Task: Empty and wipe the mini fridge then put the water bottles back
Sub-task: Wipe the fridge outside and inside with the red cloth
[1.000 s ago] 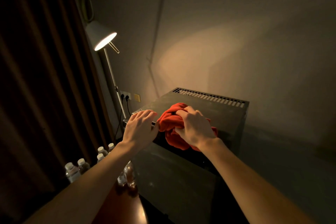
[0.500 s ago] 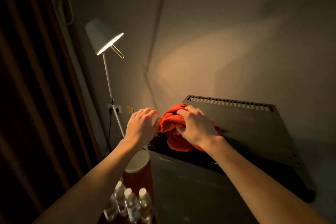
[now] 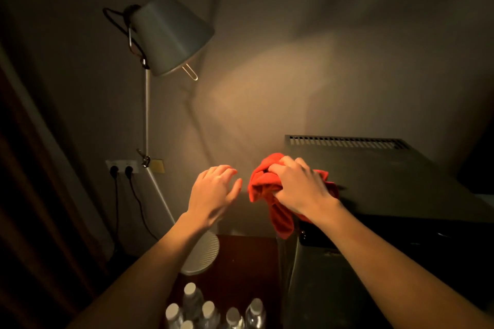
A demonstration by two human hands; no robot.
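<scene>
The dark mini fridge [image 3: 395,184] stands at the right, its top lit and a vent grille along its back edge. My right hand [image 3: 299,187] is shut on a bunched red cloth [image 3: 263,181] at the fridge's top left corner, part of the cloth hanging over the edge. My left hand [image 3: 213,192] hovers in the air just left of the cloth with fingers apart and nothing in it. Several clear water bottles [image 3: 211,312] with white caps stand low down on a dark reddish surface left of the fridge.
A grey floor lamp [image 3: 165,37] rises at the left, its round base [image 3: 200,254] near the bottles. A wall socket [image 3: 121,167] with two black plugs is behind it. A dark curtain [image 3: 32,168] hangs at the far left.
The view has swung left and down, so the fridge now sits further right. My left hand has come off the fridge edge and hangs free. My right hand keeps the cloth at the corner.
</scene>
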